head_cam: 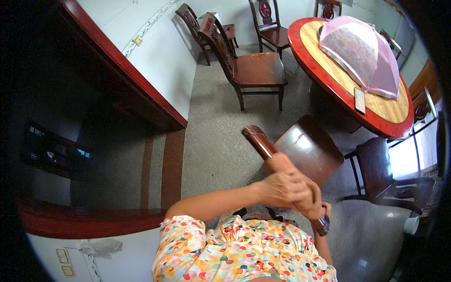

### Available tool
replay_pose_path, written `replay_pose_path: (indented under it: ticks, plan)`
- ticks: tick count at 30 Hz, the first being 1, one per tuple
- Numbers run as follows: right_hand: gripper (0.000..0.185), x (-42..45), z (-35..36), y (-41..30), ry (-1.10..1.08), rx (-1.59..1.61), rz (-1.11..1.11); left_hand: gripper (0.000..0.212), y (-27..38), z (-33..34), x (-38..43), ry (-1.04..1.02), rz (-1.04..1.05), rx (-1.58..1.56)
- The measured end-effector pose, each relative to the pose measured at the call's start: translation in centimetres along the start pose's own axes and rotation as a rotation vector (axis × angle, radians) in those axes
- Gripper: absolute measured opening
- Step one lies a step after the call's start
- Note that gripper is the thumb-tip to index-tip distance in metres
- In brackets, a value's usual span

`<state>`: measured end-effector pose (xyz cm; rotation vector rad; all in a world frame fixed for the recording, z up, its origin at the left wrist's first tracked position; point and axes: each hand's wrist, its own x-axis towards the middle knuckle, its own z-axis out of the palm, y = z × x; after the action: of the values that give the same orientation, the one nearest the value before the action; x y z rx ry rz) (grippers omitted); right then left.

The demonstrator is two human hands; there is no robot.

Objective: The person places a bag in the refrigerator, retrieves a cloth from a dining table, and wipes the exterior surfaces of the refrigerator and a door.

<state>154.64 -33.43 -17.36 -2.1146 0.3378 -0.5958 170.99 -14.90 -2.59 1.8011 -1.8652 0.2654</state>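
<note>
A dark wooden chair stands close in front of me, its glossy seat (306,149) beyond its back. The chair's top rail (260,141) slants from upper left to lower right under my hands. My left hand (287,187) reaches across from the left and is closed around the middle of the rail, slightly blurred. Lower right, my right hand (326,210) is at the rail's near end, mostly hidden behind the left. A small purple, shiny thing (323,224) shows beside it; whether it is a cloth cannot be told.
A round red-rimmed table (306,58) carries a pink mesh food cover (356,53) and a phone-like flat object (359,100). More wooden chairs stand around, one with a worn seat (260,68) and another at right (375,165). A red door frame (141,91) borders the left.
</note>
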Motion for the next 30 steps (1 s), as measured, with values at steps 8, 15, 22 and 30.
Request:
replay_pose_path:
  ticks: [8,15,22,30]
  plan:
    - [0.018,2.8,0.7,-3.4,0.066,-0.236,0.148,0.024,-2.2,0.8,-0.3,0.187,0.289,-0.126]
    - [0.018,-0.5,2.8,-4.9,0.260,-0.384,0.331,0.025,-10.6,-4.6,-6.3,0.230,0.110,-0.088]
    - [0.019,-3.7,8.2,-2.1,0.165,-0.459,0.652,0.015,-20.9,-7.7,-16.2,0.166,-0.747,-0.532]
    - [0.019,-1.7,20.2,3.4,-0.400,-0.458,0.910,0.023,-34.6,-8.4,-25.5,0.431,-1.265,-0.965]
